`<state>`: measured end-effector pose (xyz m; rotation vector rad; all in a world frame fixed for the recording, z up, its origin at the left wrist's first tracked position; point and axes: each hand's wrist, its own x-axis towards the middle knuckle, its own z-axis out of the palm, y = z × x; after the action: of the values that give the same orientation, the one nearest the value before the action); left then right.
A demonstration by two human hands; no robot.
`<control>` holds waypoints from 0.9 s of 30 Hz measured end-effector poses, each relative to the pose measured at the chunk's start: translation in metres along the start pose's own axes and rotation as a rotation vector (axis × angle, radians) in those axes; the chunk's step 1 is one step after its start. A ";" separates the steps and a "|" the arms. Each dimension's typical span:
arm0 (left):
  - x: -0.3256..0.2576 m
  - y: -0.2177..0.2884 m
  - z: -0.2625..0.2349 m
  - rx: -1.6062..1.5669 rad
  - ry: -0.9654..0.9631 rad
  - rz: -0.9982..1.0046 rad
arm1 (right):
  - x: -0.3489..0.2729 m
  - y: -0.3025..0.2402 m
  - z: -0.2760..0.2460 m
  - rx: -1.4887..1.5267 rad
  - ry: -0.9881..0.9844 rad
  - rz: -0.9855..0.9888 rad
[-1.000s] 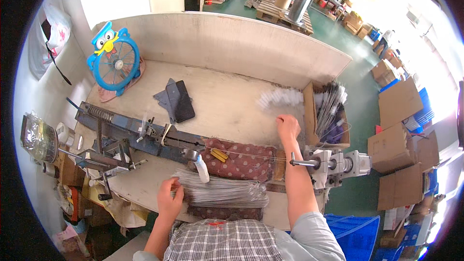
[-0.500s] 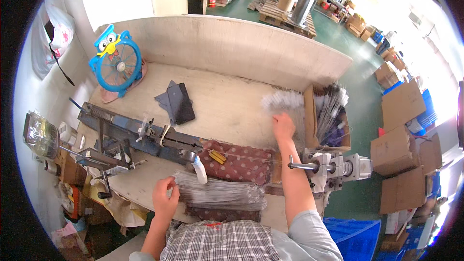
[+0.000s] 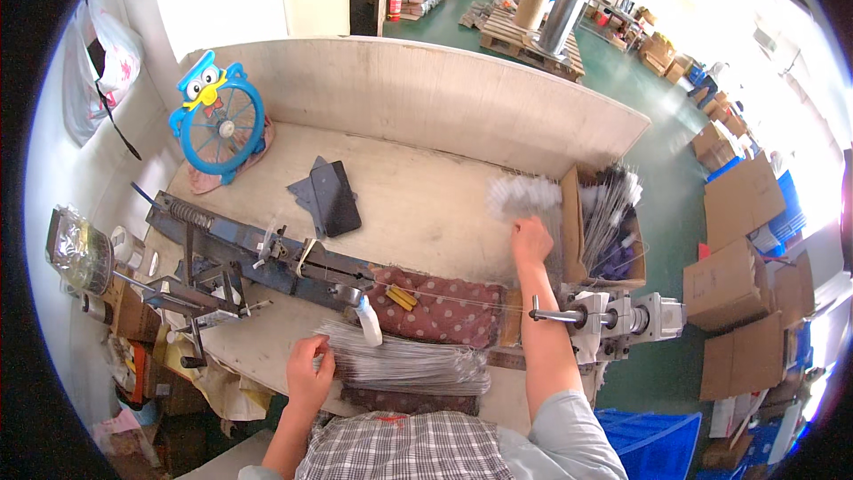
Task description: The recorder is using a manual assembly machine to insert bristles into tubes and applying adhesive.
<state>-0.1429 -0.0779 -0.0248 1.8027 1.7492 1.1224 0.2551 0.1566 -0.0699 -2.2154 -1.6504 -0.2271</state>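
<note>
My left hand (image 3: 310,372) is beside the left ends of a bundle of thin grey wires (image 3: 413,363) on the near side of the bench. Its fingers are curled together; whatever is between them is too small to make out. My right arm reaches far to the right, where my right hand (image 3: 531,242) is closed just below a pile of white-tipped wire brushes (image 3: 526,197). I cannot make out what its fingers hold. A white bottle-like piece (image 3: 369,324) stands over the wires. Between my arms runs a long dark metal winding fixture (image 3: 275,253) with a crank.
A chuck with a handle (image 3: 613,311) sits at the bench's right edge, near my right forearm. A cardboard box of wire brushes (image 3: 604,227) stands beyond it. A polka-dot cloth (image 3: 453,307), yellow-handled tool (image 3: 401,298), dark phone (image 3: 336,200) and blue duck-shaped fan (image 3: 218,120) lie farther in.
The view has shifted slightly. My left hand has moved a little right, closer to the wire ends. My right hand stays by the white-tipped brushes, fingers closed.
</note>
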 end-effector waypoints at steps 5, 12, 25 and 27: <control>-0.001 -0.001 -0.002 0.006 -0.015 -0.019 | 0.003 -0.005 -0.009 0.056 -0.027 0.053; 0.001 0.002 0.000 -0.004 -0.033 -0.021 | 0.006 -0.006 -0.015 0.204 0.025 0.153; 0.000 0.001 0.001 0.022 -0.043 -0.048 | 0.011 -0.009 -0.006 0.152 0.035 0.124; -0.004 -0.005 0.000 0.025 -0.025 -0.040 | 0.008 -0.014 -0.009 0.190 0.032 0.109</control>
<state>-0.1456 -0.0807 -0.0290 1.7806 1.7845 1.0616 0.2451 0.1637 -0.0558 -2.1385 -1.4643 -0.0724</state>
